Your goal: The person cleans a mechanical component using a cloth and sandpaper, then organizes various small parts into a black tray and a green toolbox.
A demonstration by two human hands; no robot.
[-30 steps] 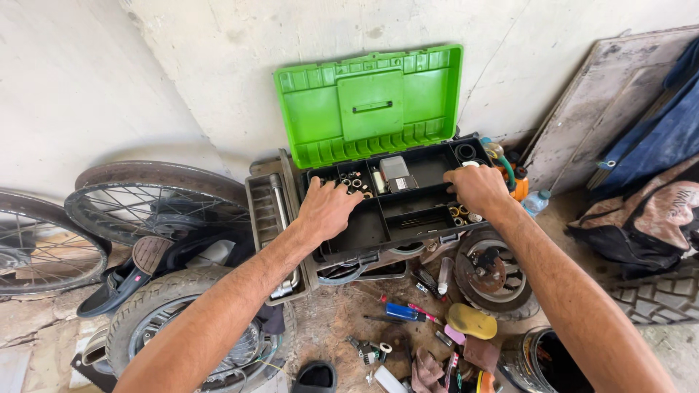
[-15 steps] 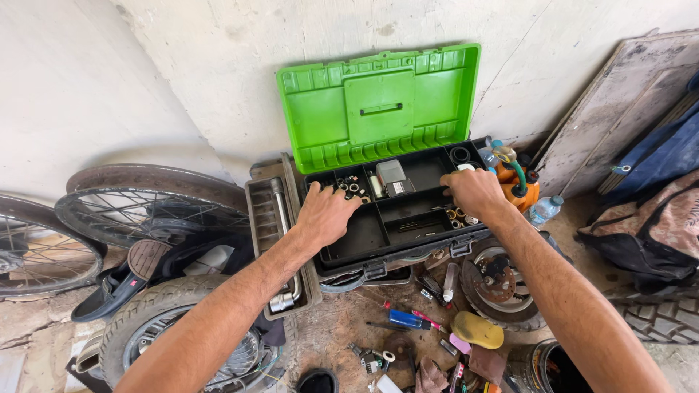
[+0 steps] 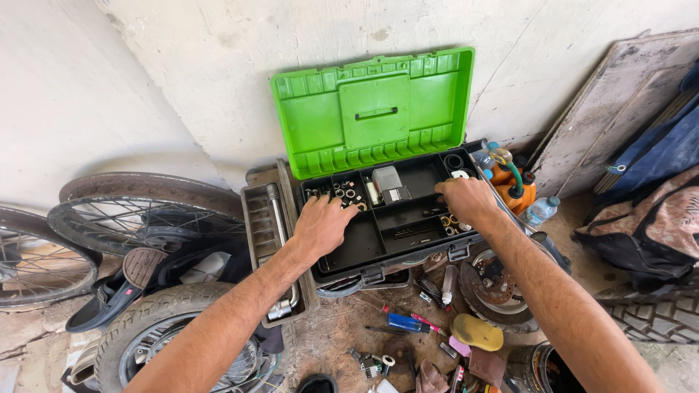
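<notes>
Toolbox [image 3: 386, 218] sits on the ground against a rough plastered wall [image 3: 182, 80], its bright green ribbed plastic lid [image 3: 373, 110] already thrown open and leaning back. The black tray inside is divided into compartments; small metal nuts and rings [image 3: 342, 193] lie in the far left ones.

Left hand [image 3: 320, 225] rests palm-down on the tray's left part, fingers loosely spread near the nuts, gripping nothing visible. Right hand [image 3: 466, 200] is curled over the right-hand compartments; cannot tell whether it pinches anything. Judging from this, the sorting through the tray is under way, nothing lifted out yet.

Beside the box: a grey metal tray [image 3: 269, 233] with a long wrench, spoked wheels [image 3: 138, 218] with knobbly rubber tyres, a blue-handled tool [image 3: 406, 322], a yellow sponge [image 3: 477, 332], orange can [image 3: 513, 185].
</notes>
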